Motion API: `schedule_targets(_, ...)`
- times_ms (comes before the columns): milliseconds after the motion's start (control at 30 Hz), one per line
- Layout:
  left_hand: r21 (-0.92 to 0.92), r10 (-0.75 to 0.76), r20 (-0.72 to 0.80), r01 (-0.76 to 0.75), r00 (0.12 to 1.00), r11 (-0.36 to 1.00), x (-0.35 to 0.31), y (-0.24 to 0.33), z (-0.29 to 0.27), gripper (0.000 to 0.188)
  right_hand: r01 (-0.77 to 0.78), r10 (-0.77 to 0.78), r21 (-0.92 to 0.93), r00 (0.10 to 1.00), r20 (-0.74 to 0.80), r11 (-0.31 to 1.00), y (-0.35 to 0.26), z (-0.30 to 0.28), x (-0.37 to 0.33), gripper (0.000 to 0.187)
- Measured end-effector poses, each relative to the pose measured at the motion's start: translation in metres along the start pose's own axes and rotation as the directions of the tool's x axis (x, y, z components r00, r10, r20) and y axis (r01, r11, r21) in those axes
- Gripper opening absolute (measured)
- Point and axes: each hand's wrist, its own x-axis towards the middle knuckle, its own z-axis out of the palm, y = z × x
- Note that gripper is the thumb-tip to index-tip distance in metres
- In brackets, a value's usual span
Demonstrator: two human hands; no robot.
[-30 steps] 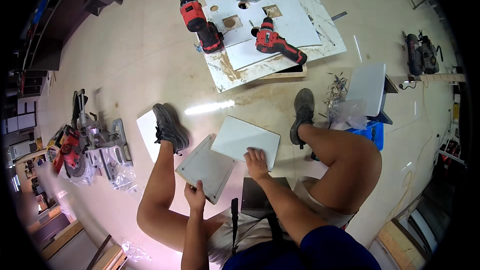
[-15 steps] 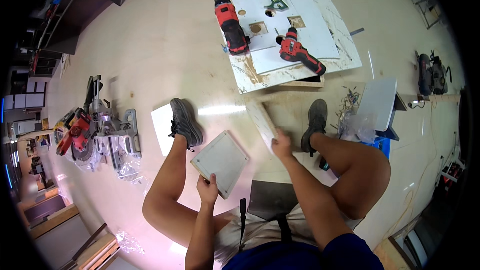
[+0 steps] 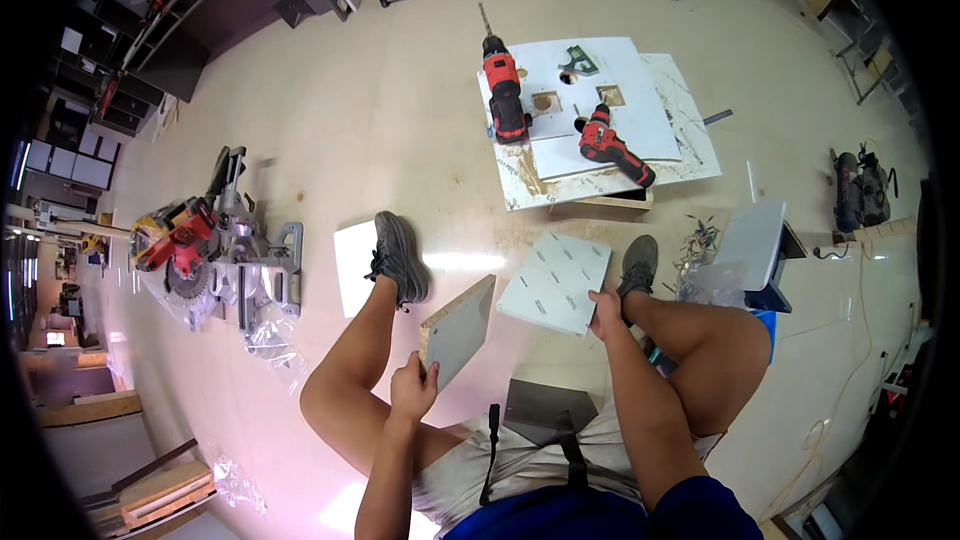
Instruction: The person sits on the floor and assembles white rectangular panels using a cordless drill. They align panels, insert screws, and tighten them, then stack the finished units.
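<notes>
My left hand (image 3: 411, 387) grips the lower edge of a grey wooden panel (image 3: 460, 333), tilted so that its raw particle-board edge shows. In my right hand (image 3: 604, 314) is a white board (image 3: 556, 283) with rows of print, held by its right corner with the broad face up. The two pieces are close together but apart, above the floor between my feet. Ahead of them, white boards (image 3: 655, 125) with cut holes lie stacked. On the stack rest a large red and black drill (image 3: 505, 95), a smaller red drill (image 3: 612, 147) and a green square (image 3: 579, 61).
A mitre saw (image 3: 215, 250) stands at the left. White sheet (image 3: 352, 265) lies by my left shoe. At the right are scattered screws (image 3: 702, 233), a plastic bag (image 3: 712, 283) and a leaning pale panel (image 3: 750, 243). Farther right sits a dark machine (image 3: 861, 190).
The panel in my left hand has tipped from lying flat to nearly on edge. My right hand has turned its board from edge-on to face up. The view has shifted.
</notes>
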Motion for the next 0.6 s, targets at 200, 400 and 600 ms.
schedule_targets(200, 0.047, 0.111, 0.007, -0.111, 0.994, 0.993, -0.003, 0.008, 0.018, 0.018, -0.039, 0.055, 0.149, 0.993, -0.104, 0.988, -0.002, -0.029, -0.008, 0.038)
schedule_targets(400, 0.044, 0.271, -0.013, -0.270, 0.963, 0.962, -0.010, 0.016, 0.004, 0.018, -0.139, 0.163, 0.113, 0.956, -0.243, 0.984, -0.004, -0.042, -0.005, 0.030)
schedule_targets(600, 0.030, 0.302, -0.055, -0.301, 0.952, 0.953, -0.025, 0.040, -0.031, 0.019, -0.282, 0.306, 0.139, 0.929, -0.209, 0.949, 0.012, -0.063, 0.003, 0.022)
